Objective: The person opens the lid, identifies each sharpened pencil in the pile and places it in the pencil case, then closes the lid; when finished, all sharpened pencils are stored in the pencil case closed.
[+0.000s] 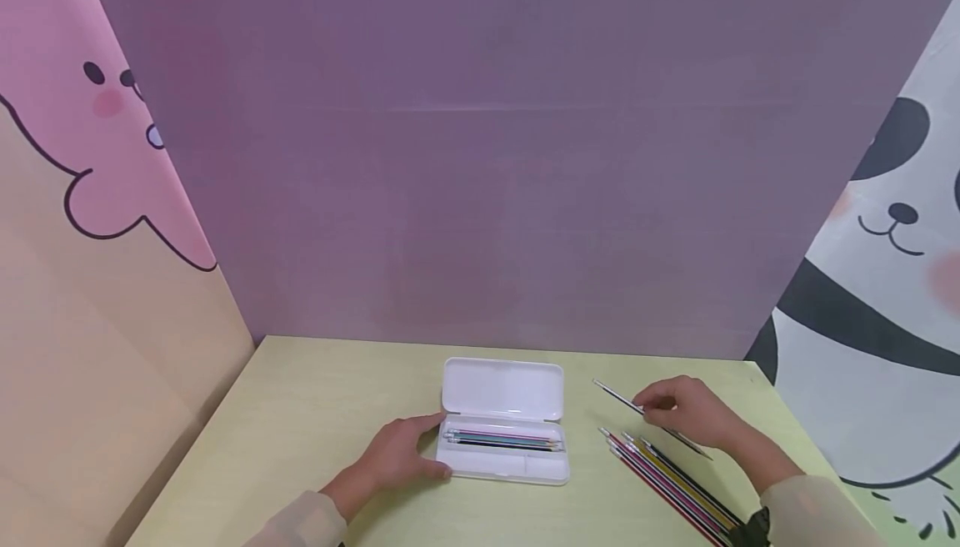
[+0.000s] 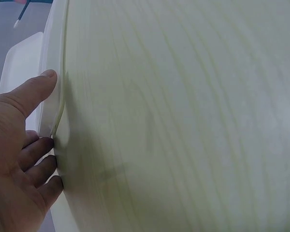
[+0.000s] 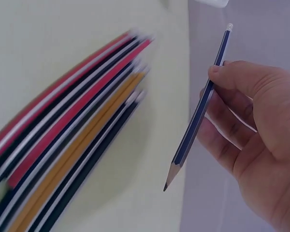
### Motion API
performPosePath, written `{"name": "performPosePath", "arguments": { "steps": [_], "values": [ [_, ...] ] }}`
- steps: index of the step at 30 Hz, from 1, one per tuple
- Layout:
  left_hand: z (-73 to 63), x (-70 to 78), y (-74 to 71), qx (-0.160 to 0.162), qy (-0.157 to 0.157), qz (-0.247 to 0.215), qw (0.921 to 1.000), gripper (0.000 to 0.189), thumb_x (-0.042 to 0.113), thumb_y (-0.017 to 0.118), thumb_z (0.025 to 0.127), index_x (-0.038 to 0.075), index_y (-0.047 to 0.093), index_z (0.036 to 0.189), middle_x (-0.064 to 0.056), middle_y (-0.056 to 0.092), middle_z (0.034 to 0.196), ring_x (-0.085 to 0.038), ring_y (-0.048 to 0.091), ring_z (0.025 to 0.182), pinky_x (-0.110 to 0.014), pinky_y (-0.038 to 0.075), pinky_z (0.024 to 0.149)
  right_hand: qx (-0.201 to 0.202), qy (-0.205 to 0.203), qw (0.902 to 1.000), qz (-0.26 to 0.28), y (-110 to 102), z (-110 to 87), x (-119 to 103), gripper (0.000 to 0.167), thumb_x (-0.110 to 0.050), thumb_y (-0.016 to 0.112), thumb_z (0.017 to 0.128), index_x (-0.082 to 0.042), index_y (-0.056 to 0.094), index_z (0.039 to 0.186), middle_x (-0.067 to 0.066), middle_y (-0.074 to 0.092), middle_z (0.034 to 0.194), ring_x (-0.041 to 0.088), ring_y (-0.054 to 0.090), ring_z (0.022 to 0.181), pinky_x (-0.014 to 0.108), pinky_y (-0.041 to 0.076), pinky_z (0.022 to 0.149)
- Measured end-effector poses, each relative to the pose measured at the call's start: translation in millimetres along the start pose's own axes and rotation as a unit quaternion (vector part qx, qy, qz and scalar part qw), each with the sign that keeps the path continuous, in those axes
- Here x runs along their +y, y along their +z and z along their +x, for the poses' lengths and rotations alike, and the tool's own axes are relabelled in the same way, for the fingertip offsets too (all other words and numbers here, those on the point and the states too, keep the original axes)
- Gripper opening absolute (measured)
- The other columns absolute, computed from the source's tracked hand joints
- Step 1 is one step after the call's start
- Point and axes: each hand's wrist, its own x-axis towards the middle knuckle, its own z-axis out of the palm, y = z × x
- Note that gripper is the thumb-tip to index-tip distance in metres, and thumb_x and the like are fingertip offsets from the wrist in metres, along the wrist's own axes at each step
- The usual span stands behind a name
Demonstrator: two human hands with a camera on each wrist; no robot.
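A white pencil case (image 1: 502, 388) lies on the table with its lid folded back, and several pencils (image 1: 502, 441) rest in its tray. My left hand (image 1: 397, 451) holds the case's left end, thumb near the front corner and index finger by the hinge. In the left wrist view the thumb (image 2: 38, 89) presses the case's white side (image 2: 50, 108), the other fingers bent against its edge. My right hand (image 1: 693, 414) pinches a dark blue pencil (image 3: 195, 118) with a white end and sharpened tip, held above the table right of the case.
A bunch of striped, red, yellow and dark pencils (image 1: 667, 484) lies on the table (image 1: 337, 388) below the right hand. A purple panel (image 1: 480, 197) rises behind the table, with cartoon-printed panels at left (image 1: 75, 322) and right (image 1: 885, 313).
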Motion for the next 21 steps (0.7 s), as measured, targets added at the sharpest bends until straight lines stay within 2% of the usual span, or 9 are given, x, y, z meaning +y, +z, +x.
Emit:
{"name": "performPosePath", "arguments": {
  "steps": [9,21],
  "values": [
    [-1.5,3.4,-0.8,-0.001,-0.006,-0.006,1.0000,0.090,0.046,0.089,0.074,0.012,0.054,0.150,-0.011,0.062,0.144,-0.036,0.057,0.132,-0.056,0.046,0.111,-0.019,-0.035,0.9990,0.020,5.0,36.4,-37.9,0.015,-0.007,0.073,0.092,-0.009,0.078,0.107,-0.003,0.076,0.097,0.004,0.066,0.084,0.026,0.059,0.072],
    [-1.5,2.8,-2.2,-0.001,0.000,-0.001,1.0000,0.091,0.046,0.089,0.075,0.011,0.054,0.150,-0.012,0.062,0.144,-0.036,0.057,0.132,-0.056,0.046,0.110,-0.061,-0.053,0.9966,0.020,43.2,82.9,-86.0,0.015,-0.008,0.076,0.091,-0.013,0.080,0.105,-0.006,0.076,0.099,0.008,0.066,0.089,0.025,0.058,0.078]
  ]
}}
